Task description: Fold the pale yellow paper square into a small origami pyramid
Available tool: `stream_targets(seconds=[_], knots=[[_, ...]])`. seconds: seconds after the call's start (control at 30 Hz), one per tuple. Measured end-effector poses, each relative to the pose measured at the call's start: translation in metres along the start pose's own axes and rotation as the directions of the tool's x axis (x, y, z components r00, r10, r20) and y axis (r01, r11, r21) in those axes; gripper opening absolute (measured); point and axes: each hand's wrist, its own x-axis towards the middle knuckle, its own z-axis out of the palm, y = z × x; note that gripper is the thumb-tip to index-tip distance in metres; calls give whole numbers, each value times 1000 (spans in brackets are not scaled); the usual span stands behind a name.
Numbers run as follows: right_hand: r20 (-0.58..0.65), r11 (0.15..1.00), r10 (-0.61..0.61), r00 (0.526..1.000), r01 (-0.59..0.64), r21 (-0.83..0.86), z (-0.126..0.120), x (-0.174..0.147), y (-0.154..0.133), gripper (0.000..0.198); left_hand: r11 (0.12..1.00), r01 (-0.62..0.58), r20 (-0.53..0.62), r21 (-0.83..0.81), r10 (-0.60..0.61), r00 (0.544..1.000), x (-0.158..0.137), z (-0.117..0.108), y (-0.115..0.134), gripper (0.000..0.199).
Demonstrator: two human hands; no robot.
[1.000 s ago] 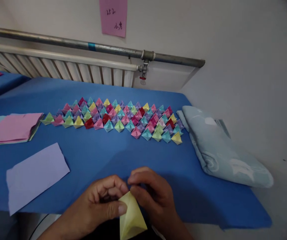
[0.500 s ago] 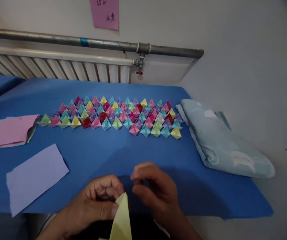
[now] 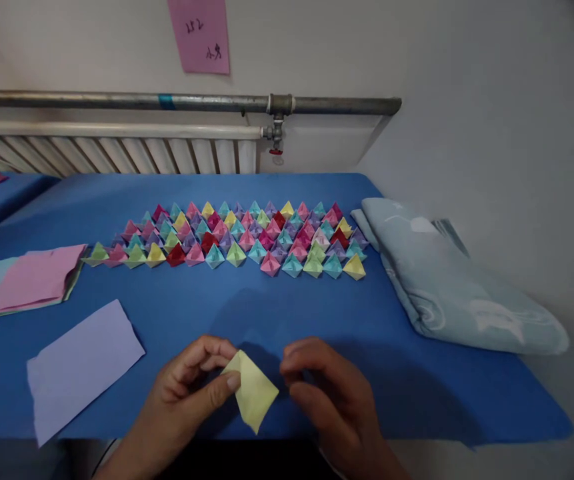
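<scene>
Between thumb and fingers of my left hand [image 3: 194,383] is a folded yellow paper [image 3: 255,393], diamond-shaped, held above the front edge of the blue table [image 3: 181,300]. Just right of the paper, my right hand [image 3: 329,390] hovers with curled fingers, thumb and fingertips apart, touching nothing. Beyond both hands stand several rows of small folded paper boats [image 3: 237,253] in many colours. A flat purple sheet [image 3: 84,367] lies to the left of my left hand.
A stack of pink and blue paper sheets [image 3: 31,280] lies at the left. On the right is a folded pale-blue cloth [image 3: 457,287] against the wall. Behind the table run a radiator [image 3: 131,155] and a metal pipe [image 3: 217,103]; a pink note [image 3: 200,40] hangs above.
The yellow paper has risen and turned, showing a diamond face instead of a long narrow one. My right hand has shifted slightly right. The camera view has tilted a little.
</scene>
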Motion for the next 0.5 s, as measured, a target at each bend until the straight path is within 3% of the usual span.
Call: stream_targets(seconds=[0.13, 0.23, 0.33, 0.5], knots=[[78, 990, 143, 987, -143, -13, 5, -2, 4, 24, 984, -112, -38, 140, 119, 992, 3, 1, -2, 18], [50, 987, 159, 986, -158, -29, 13, 1, 7, 13, 968, -155, -43, 197, 167, 985, 5, 1, -4, 16], [9, 989, 144, 990, -143, -18, 17, 5, 10, 1, 966, -148, 8, 212, 150, 989, 5, 2, -5, 15], [9, 968, 252, 968, -252, 11, 20, 6, 15, 10, 988, -71, 49, 137, 65, 997, 7, 4, -4, 21]])
